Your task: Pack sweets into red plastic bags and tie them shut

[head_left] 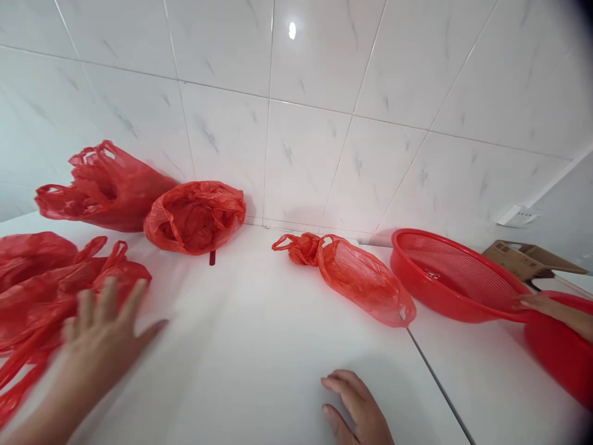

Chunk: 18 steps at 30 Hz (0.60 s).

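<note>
My left hand (104,334) is spread, fingers apart and slightly blurred, at the edge of a pile of red plastic bags (41,278). Whether its fingertips touch the bags I cannot tell. My right hand (354,408) is low in the middle of the view by the white tabletop (259,358), fingers bent, thumb apart from them, nothing held. Beyond it lie an opened red plastic bag (365,281) and a crumpled red bag (303,249). Against the wall at the back left stand a rolled-open red bag (199,216) and a bulging red bag with handles (120,191).
A shallow red sieve basket (454,272) stands at the right, with another red container (560,352) beside it. Another person's hand (551,309) rests at their rims. Behind are a cardboard box (523,259) and a tiled wall (306,154). A seam (435,377) crosses the tabletop.
</note>
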Each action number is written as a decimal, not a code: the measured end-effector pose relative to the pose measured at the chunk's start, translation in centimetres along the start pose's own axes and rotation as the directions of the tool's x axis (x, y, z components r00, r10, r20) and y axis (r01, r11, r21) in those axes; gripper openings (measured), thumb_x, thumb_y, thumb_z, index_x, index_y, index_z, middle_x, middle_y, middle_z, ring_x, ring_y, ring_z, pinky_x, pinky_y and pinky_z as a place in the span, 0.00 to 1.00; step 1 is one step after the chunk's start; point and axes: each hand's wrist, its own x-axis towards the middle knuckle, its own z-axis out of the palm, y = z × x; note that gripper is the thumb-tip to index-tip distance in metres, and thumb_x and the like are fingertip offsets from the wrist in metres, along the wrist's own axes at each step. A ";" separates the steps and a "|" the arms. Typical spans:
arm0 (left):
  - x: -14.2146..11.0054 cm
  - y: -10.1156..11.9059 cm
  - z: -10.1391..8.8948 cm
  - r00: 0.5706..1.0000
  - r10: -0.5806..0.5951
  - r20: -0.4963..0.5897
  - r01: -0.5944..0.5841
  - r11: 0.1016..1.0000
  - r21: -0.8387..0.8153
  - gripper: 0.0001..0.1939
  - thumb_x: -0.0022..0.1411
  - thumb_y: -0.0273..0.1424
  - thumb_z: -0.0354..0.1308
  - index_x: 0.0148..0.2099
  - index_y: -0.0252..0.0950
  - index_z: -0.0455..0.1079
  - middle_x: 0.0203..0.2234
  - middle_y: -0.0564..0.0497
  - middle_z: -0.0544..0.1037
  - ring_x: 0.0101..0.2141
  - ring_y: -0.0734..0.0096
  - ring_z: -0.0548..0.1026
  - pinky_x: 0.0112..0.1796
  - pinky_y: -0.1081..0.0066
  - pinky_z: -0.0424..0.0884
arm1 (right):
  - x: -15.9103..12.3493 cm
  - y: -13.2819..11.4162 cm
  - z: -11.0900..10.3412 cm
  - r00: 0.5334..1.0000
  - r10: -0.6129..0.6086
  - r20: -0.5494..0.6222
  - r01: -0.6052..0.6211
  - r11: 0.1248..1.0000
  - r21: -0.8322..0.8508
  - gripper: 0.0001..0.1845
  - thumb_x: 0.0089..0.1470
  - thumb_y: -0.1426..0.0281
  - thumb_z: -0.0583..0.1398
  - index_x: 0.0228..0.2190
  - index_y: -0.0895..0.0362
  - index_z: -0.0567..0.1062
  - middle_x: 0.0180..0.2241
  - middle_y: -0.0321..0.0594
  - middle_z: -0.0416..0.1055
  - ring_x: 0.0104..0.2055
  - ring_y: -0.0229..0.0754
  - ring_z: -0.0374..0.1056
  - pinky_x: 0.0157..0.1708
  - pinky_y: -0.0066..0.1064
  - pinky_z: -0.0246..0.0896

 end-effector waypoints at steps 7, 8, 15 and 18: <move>-2.7 7.4 2.4 0.821 0.486 0.300 -0.445 0.874 -0.197 0.30 0.63 0.47 0.45 0.65 0.54 0.45 0.65 0.52 0.50 0.62 0.49 0.52 0.57 0.44 0.50 | -1.3 -0.2 1.4 0.997 -0.064 -0.054 0.061 0.997 -0.047 0.14 0.48 0.71 0.58 0.40 0.51 0.75 0.40 0.40 0.73 0.42 0.43 0.70 0.42 0.32 0.68; -2.6 7.6 2.4 0.825 0.483 0.293 -0.443 0.875 -0.194 0.30 0.63 0.48 0.45 0.65 0.54 0.45 0.65 0.52 0.49 0.62 0.49 0.51 0.57 0.43 0.50 | -1.5 -0.3 1.2 0.995 -0.079 -0.061 0.077 0.996 -0.046 0.14 0.49 0.71 0.57 0.39 0.52 0.75 0.41 0.41 0.73 0.43 0.43 0.70 0.42 0.32 0.68; -2.3 8.3 2.6 0.840 0.465 0.279 -0.433 0.885 -0.170 0.30 0.63 0.48 0.45 0.65 0.53 0.46 0.65 0.51 0.49 0.62 0.48 0.51 0.57 0.43 0.51 | -0.6 0.9 -6.8 0.904 -0.114 -0.413 -0.070 0.912 -0.405 0.18 0.55 0.66 0.57 0.47 0.53 0.71 0.56 0.49 0.60 0.57 0.54 0.58 0.51 0.48 0.60; -2.5 8.6 2.7 0.855 0.455 0.249 -0.425 0.890 -0.167 0.31 0.62 0.49 0.46 0.65 0.51 0.48 0.64 0.50 0.52 0.62 0.48 0.53 0.56 0.45 0.53 | 0.1 2.6 -10.8 0.803 -0.114 -0.585 -0.264 0.812 -0.521 0.24 0.56 0.61 0.54 0.51 0.59 0.68 0.57 0.55 0.58 0.61 0.60 0.51 0.54 0.57 0.50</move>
